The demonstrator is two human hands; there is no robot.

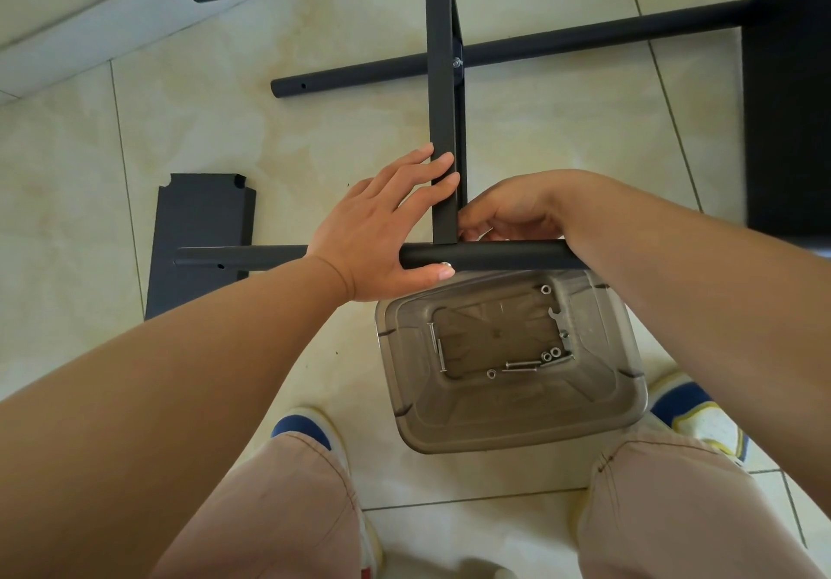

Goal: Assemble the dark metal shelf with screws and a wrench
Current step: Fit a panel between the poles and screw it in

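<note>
Left hand (pixel 377 229) grasps the tube (pixel 494 256) and panel edge (pixel 443 128) — right hand (pixel 508 214) pinches behind it; open floor (pixel 225 119) lies left.

Glossy cream floor tiles (pixel 189 137) with thin grout lines, brightly lit, meet a pale ledge (pixel 90 25).
</note>
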